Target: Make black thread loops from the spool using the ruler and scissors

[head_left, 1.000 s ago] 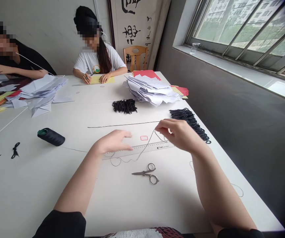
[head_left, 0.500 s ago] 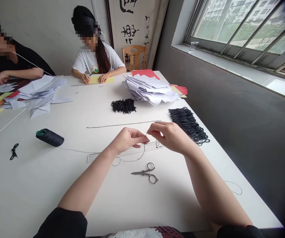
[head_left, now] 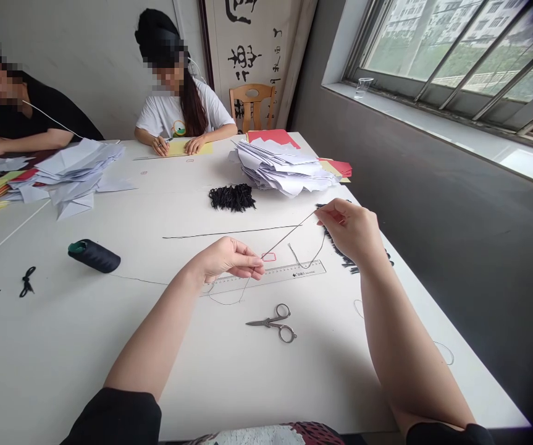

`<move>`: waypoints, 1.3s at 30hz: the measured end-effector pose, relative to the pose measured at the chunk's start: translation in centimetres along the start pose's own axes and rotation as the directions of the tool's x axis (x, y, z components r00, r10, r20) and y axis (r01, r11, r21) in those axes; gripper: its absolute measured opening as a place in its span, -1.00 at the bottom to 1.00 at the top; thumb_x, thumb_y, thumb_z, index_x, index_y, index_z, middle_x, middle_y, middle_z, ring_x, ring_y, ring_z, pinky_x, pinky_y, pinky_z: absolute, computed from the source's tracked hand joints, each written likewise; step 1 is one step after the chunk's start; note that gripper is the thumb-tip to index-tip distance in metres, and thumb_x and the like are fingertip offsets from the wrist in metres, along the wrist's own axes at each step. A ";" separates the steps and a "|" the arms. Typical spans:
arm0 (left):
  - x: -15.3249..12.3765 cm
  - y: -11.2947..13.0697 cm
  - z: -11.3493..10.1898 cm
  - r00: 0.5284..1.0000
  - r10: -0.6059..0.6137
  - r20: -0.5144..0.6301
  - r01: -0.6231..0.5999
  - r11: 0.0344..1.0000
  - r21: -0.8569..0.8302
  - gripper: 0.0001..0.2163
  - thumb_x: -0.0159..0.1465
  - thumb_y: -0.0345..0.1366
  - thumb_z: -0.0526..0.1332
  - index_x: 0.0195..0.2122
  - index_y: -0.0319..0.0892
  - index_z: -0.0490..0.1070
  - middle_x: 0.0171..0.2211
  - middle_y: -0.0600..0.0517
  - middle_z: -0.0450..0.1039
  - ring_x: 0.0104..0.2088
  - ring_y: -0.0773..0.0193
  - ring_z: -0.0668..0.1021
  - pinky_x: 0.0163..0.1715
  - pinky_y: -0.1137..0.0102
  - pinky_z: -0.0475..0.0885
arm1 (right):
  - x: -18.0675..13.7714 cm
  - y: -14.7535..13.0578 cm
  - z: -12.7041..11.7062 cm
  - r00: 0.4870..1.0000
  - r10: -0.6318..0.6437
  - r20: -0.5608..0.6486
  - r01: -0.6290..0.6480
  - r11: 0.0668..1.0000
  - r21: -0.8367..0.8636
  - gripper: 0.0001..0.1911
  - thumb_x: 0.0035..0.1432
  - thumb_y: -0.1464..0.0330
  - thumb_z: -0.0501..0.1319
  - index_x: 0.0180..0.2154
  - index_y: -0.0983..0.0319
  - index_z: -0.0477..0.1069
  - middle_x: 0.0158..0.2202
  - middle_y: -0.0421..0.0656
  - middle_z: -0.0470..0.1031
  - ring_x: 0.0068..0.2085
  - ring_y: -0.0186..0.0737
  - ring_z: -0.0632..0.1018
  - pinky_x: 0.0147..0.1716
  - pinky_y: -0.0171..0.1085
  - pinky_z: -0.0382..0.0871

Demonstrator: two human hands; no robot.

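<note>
Between my two hands a dark thread point(head_left: 288, 235) is stretched taut, rising to the right. My left hand point(head_left: 231, 259) pinches it above the clear ruler point(head_left: 310, 269), and a loose length hangs below those fingers. Higher up, my right hand point(head_left: 349, 225) pinches the other part, with a curved tail dangling beneath. Behind that hand lies a bundle of black looped cords point(head_left: 349, 259), partly hidden. The black thread spool point(head_left: 94, 256) rests on its side at the left, its strand running toward my left hand. Small metal scissors point(head_left: 275, 322) lie on the near side of the ruler.
A straight black cord point(head_left: 229, 233) lies beyond my hands, with a second black bundle point(head_left: 232, 198) farther back. A stack of white papers point(head_left: 280, 167) stands behind. Two people sit across the white table point(head_left: 192, 377); a knotted black cord point(head_left: 27, 282) is at left.
My right hand has moved up and right, away from my left, drawing the thread out straight. The left hand has shifted slightly left and keeps its pinch.
</note>
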State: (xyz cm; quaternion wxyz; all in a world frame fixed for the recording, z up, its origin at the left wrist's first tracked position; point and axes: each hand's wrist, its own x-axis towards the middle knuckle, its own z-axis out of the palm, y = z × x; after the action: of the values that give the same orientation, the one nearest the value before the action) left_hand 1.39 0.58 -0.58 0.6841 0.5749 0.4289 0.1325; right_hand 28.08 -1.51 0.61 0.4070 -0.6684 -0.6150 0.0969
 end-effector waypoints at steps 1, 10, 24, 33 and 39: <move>-0.1 0.1 -0.1 1.000 -0.001 0.002 0.001 1.000 -0.001 -0.76 0.09 -0.14 0.42 -0.37 -0.24 0.60 -0.30 -0.12 0.62 -0.25 0.23 0.65 -0.31 0.51 0.49 | 0.0 0.1 -0.1 1.000 0.005 -0.012 -0.005 1.000 0.001 -0.84 0.12 0.31 0.20 -0.48 0.20 0.41 -0.48 -0.18 0.53 -0.50 -0.32 0.40 -0.46 -0.33 0.23; -0.5 0.4 -0.4 1.000 0.018 -0.004 -0.018 1.000 -0.016 -0.78 0.10 -0.17 0.42 -0.38 -0.24 0.57 -0.29 -0.10 0.62 -0.25 0.23 0.65 -0.32 0.51 0.50 | 0.2 0.8 0.2 0.999 -0.003 0.032 0.004 1.000 -0.031 -0.81 0.16 0.29 0.17 -0.44 0.21 0.45 -0.47 -0.15 0.52 -0.50 -0.30 0.42 -0.51 -0.32 0.22; -0.7 0.6 -0.9 0.999 0.026 -0.046 -0.027 1.000 -0.013 -0.79 0.11 -0.18 0.40 -0.38 -0.24 0.54 -0.28 -0.09 0.62 -0.24 0.23 0.65 -0.24 0.47 0.50 | -12.6 -1.6 2.6 0.502 -0.352 0.790 0.715 0.683 -0.149 -0.77 0.09 0.67 0.08 -0.35 0.26 0.36 -0.38 -0.14 0.41 -0.50 -0.28 0.40 -0.53 -0.27 0.13; -0.8 0.9 -0.7 0.999 0.013 -0.047 -0.012 1.000 0.015 -0.81 0.13 -0.19 0.39 -0.39 -0.23 0.55 -0.30 -0.05 0.62 -0.27 0.26 0.65 -0.27 0.50 0.48 | -15.1 -0.5 4.4 0.520 -0.335 0.785 0.737 0.640 -0.215 -0.77 0.04 0.68 0.06 -0.34 0.26 0.31 -0.34 -0.13 0.33 -0.55 -0.33 0.31 -0.60 -0.23 -0.05; -0.8 0.8 -0.7 1.000 0.021 -0.012 -0.021 0.999 0.044 -0.80 0.13 -0.17 0.39 -0.38 -0.21 0.58 -0.30 -0.06 0.63 -0.24 0.23 0.65 -0.26 0.50 0.49 | -12.2 -2.4 3.1 0.582 -0.256 0.772 0.361 0.932 0.037 -0.77 0.09 0.54 0.13 -0.18 0.21 0.33 -0.19 -0.18 0.44 -0.43 -0.38 0.47 -0.45 -0.35 0.20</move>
State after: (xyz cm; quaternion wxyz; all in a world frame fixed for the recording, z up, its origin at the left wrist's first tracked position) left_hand 0.63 0.72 0.52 0.6670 0.5934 0.4301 0.1338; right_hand 21.57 -11.43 -4.35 0.0764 -0.4704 -0.8399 0.2598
